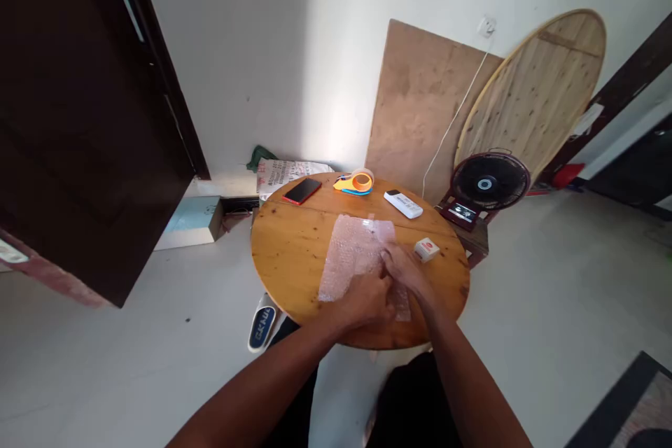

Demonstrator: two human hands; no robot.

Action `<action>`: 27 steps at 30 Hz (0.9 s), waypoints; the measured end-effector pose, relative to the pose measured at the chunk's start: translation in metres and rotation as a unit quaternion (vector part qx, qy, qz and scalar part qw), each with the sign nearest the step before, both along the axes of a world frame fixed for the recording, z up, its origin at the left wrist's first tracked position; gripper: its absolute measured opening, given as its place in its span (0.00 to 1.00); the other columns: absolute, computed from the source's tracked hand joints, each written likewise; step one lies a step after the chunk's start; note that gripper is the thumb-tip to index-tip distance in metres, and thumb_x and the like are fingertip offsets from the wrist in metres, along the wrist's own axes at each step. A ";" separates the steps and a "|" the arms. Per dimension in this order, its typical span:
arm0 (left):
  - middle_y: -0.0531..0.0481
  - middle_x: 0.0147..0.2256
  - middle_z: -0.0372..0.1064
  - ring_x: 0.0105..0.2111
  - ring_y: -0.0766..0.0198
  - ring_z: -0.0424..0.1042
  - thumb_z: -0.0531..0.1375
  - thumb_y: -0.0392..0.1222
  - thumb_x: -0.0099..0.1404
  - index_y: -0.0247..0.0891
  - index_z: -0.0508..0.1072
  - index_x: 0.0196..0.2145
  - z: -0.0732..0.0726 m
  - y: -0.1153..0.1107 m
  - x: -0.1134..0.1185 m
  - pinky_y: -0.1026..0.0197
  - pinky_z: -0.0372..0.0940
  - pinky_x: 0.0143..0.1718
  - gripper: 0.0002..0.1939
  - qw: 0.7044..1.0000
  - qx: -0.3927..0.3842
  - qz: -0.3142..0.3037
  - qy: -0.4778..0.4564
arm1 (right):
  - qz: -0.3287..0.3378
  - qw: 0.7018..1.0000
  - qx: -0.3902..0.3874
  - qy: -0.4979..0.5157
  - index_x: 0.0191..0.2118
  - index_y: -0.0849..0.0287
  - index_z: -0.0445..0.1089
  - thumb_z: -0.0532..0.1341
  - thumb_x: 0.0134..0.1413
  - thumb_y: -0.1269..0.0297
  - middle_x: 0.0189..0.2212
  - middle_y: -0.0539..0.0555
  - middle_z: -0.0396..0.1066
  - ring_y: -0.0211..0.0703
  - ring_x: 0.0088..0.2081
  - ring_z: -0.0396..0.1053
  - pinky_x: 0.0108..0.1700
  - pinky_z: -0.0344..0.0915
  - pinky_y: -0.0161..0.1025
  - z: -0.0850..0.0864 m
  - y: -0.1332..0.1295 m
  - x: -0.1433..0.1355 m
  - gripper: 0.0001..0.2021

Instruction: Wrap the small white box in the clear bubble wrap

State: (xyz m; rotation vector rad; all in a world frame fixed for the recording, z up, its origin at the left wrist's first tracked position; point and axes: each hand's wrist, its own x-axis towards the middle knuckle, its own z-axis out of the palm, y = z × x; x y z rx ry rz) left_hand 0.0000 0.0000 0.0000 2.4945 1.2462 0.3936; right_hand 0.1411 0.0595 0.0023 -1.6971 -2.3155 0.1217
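Observation:
A pinkish, see-through sheet of bubble wrap [346, 252] lies flat on the round wooden table [283, 259]. My left hand [370, 297] rests over its lower right part, with the fingers curled closed on the wrap. Just right of it, my right hand [403, 267] pinches at the wrap's right side. The two hands almost meet, and their fingertips are partly hidden. Beside my right hand stands a small white box [426, 249] with a red mark. Beyond the wrap are an orange and blue tape dispenser [357, 183] and a white device [403, 204] with a dark end.
A red-edged phone [302, 190] lies at the table's far left. Behind the table's right side stands a dark fan [486, 183], near boards [430, 98] leaning on the wall. A slipper [262, 325] is on the floor at left, and a pale blue box [192, 222] is near the door.

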 end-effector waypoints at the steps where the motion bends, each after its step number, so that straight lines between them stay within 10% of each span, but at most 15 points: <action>1: 0.40 0.55 0.62 0.46 0.48 0.71 0.56 0.46 0.57 0.38 0.65 0.53 0.002 0.002 -0.002 0.51 0.68 0.45 0.26 1.000 -0.009 -0.010 -0.004 | -0.011 1.000 0.005 -0.004 0.41 0.63 0.72 0.51 0.58 0.71 0.43 0.61 0.73 0.47 0.46 0.68 0.50 0.59 0.40 -0.004 0.003 0.006 0.13; 5: 0.45 0.50 0.69 0.48 0.55 0.70 0.54 0.40 0.59 0.37 0.70 0.48 0.013 0.017 -0.012 0.57 0.66 0.50 0.18 0.995 -0.040 -0.075 -0.049 | -0.034 0.999 0.033 -0.022 0.48 0.61 0.69 0.51 0.60 0.69 0.51 0.60 0.69 0.48 0.51 0.65 0.52 0.55 0.41 -0.018 0.001 0.016 0.14; 10: 0.47 0.51 0.69 0.50 0.57 0.69 0.53 0.37 0.60 0.38 0.72 0.47 0.018 0.044 -0.027 0.57 0.63 0.53 0.18 0.997 -0.015 0.052 -0.061 | -0.066 0.993 0.076 -0.057 0.52 0.60 0.66 0.49 0.63 0.65 0.55 0.59 0.67 0.49 0.54 0.62 0.53 0.51 0.44 -0.032 -0.006 0.011 0.16; 14: 0.48 0.49 0.71 0.50 0.56 0.69 0.54 0.38 0.60 0.40 0.73 0.46 0.017 0.060 -0.039 0.57 0.63 0.52 0.16 1.000 -0.008 0.016 0.011 | -0.052 0.994 0.070 -0.062 0.52 0.59 0.66 0.49 0.63 0.66 0.55 0.59 0.66 0.48 0.53 0.63 0.52 0.51 0.44 -0.032 -0.003 0.012 0.16; 27: 0.40 0.56 0.61 0.57 0.46 0.58 0.58 0.63 0.55 0.38 0.65 0.52 -0.026 0.098 -0.056 0.44 0.51 0.58 0.33 0.995 0.093 0.010 0.031 | -0.043 0.994 0.083 -0.058 0.53 0.61 0.65 0.49 0.62 0.68 0.55 0.60 0.66 0.48 0.54 0.62 0.53 0.53 0.42 -0.036 0.029 0.014 0.17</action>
